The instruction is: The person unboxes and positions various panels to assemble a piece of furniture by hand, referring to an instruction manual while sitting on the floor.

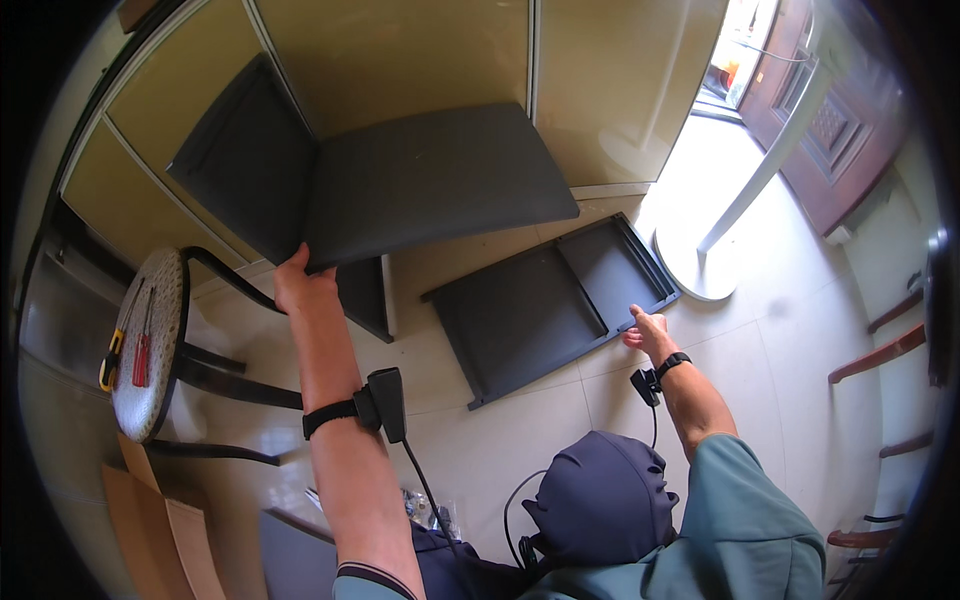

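Dark grey furniture made of an upright panel [245,150] and a broad flat panel [440,170] joined at a corner stands by the wall. My left hand [305,282] is closed on its near lower edge, at that corner. A shorter dark panel shows beneath. On the floor to the right lies a dark rectangular framed panel [520,320], with a crossbar and a raised rim at its right end. My right hand [650,332] has its thumb and fingers at the near right edge of this panel, closed on it. Black devices with cables are strapped to both my wrists.
A round speckled stool [148,345] at left holds red screwdrivers [142,350] and a yellow cutter [110,360]. Below it is an open cardboard box [150,525]. A white pole on a round base [698,268] stands right. Another grey panel [295,560] lies near my left arm.
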`<state>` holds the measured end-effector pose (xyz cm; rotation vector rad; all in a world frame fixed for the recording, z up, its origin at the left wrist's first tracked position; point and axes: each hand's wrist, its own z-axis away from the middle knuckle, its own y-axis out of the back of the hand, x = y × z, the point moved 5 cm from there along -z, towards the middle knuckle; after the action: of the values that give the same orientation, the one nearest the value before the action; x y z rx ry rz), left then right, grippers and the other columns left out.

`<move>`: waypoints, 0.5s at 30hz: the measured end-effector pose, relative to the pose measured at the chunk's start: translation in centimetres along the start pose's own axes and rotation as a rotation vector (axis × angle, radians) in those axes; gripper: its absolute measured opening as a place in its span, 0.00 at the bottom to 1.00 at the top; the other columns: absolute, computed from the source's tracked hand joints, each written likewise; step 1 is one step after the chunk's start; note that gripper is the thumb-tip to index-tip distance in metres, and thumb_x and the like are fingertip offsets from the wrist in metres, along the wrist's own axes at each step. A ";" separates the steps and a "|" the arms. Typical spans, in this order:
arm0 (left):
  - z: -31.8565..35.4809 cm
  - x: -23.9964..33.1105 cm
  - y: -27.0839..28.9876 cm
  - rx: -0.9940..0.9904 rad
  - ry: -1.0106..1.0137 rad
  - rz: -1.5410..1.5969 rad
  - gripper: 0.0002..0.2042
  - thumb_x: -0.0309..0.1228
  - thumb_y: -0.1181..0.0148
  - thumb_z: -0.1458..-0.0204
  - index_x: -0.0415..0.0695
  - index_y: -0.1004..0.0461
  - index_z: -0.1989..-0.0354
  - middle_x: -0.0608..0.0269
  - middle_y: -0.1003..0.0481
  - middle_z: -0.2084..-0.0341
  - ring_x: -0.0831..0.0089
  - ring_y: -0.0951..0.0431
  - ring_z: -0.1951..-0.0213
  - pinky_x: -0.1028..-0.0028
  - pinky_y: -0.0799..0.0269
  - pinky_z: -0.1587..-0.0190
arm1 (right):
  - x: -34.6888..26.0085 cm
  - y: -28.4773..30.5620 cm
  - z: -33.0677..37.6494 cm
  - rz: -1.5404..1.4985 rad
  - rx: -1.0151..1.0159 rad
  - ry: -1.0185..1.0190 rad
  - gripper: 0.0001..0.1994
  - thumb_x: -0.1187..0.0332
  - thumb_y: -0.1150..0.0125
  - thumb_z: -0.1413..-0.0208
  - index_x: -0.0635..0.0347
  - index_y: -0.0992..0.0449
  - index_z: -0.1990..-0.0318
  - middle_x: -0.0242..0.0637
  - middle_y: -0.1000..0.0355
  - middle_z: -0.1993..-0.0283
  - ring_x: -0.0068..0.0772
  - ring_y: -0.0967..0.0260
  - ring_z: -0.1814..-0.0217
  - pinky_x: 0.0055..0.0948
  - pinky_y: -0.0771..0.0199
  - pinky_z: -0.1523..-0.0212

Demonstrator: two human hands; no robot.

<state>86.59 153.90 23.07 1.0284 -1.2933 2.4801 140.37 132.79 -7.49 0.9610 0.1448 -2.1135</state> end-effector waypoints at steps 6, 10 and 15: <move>-0.5 -0.2 -0.5 -0.040 0.000 0.013 0.19 0.12 0.46 0.50 0.34 0.30 0.48 0.46 0.31 0.48 0.47 0.27 0.49 0.42 0.26 0.49 | 0.2 0.4 -3.5 -0.027 0.137 0.027 0.10 0.71 0.39 0.50 0.69 0.31 0.66 0.47 0.28 0.74 0.39 0.27 0.81 0.37 0.22 0.81; -1.4 -0.7 -0.6 -0.066 0.041 0.053 0.18 0.11 0.47 0.49 0.35 0.30 0.48 0.46 0.31 0.49 0.47 0.27 0.50 0.43 0.25 0.50 | 0.0 0.9 -2.6 -0.134 0.107 0.013 0.05 0.72 0.42 0.53 0.61 0.31 0.71 0.37 0.33 0.75 0.31 0.33 0.80 0.34 0.29 0.79; -0.2 0.3 -0.5 -0.018 0.034 0.039 0.18 0.11 0.47 0.49 0.35 0.30 0.48 0.46 0.31 0.49 0.47 0.27 0.50 0.43 0.25 0.50 | 1.1 1.6 0.2 -0.291 -0.183 0.015 0.06 0.71 0.43 0.56 0.59 0.32 0.71 0.37 0.34 0.72 0.34 0.32 0.72 0.42 0.27 0.66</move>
<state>86.46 154.35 23.53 0.9618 -1.3358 2.4981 141.01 130.96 -7.74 0.8887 0.5032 -2.3077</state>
